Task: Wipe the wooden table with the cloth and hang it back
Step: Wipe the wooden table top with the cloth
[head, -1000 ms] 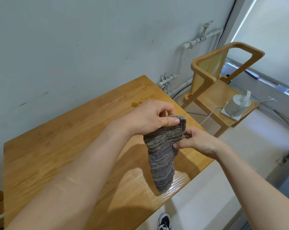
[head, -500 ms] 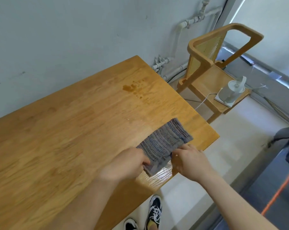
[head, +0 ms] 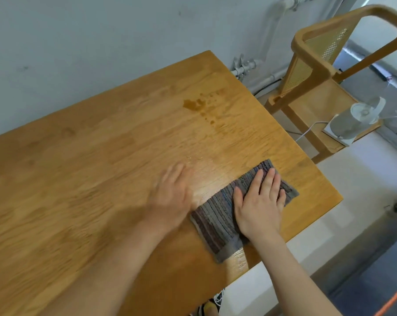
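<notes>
Both my hands let go and lie flat: right hand on the cloth, left hand on the table beside it. Cloth runs along the near edge; room leftward.

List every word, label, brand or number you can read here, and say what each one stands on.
No text can be read.
The striped cloth, wooden table and wooden chair show no print.
The white appliance on the chair seat is too blurred to tell whether it bears any marking.
</notes>
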